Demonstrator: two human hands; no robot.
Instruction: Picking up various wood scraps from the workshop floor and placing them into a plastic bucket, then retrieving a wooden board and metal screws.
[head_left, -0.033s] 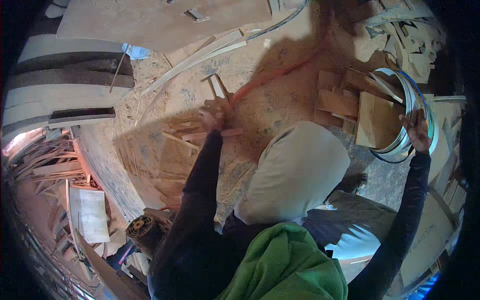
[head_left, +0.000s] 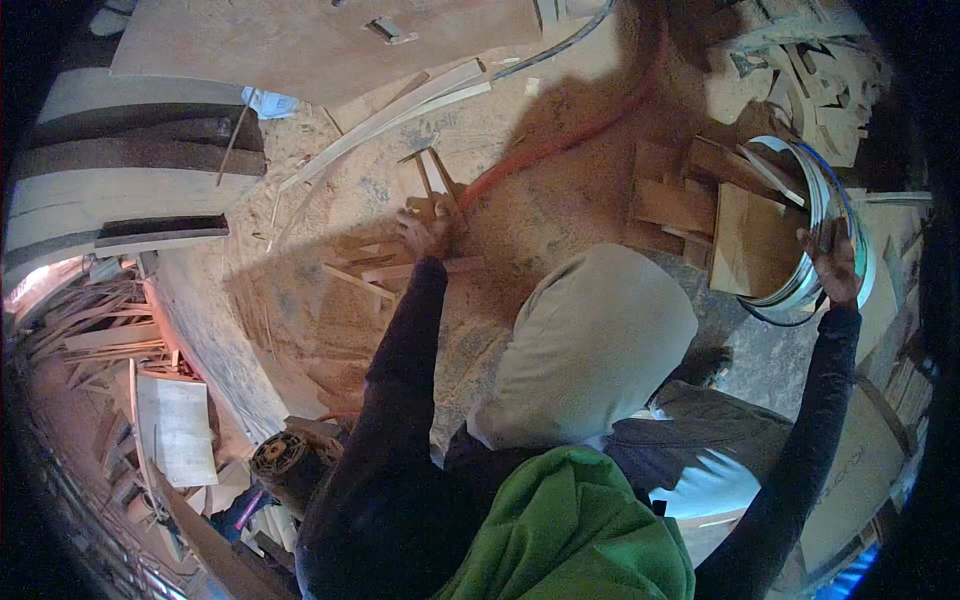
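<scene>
My left hand [head_left: 427, 232] reaches forward over the dusty floor. Its fingers are bent around a small brown wooden piece [head_left: 436, 207], partly hidden by the hand. Two narrow wooden strips [head_left: 428, 172] extend beyond the fingers, with a pale surface between them. Close below this hand lie loose thin wood strips [head_left: 360, 282]. Off to the right, my right hand [head_left: 836, 265] has its fingers apart. It rests at the edge of a coil of pale banding [head_left: 775, 298], which surrounds part of a light wooden board [head_left: 745, 235].
An orange-red hose [head_left: 560, 148] crosses the floor near my left hand. Brown board offcuts [head_left: 675, 205] lie beside the coil. A large flat panel [head_left: 250, 50] spans the far left. A cylindrical motor-like part [head_left: 280, 455] stands near my left arm, with scrap wood [head_left: 110, 320] further left.
My left hand has shifted slightly at the wooden piece. My right hand stays at the coil.
</scene>
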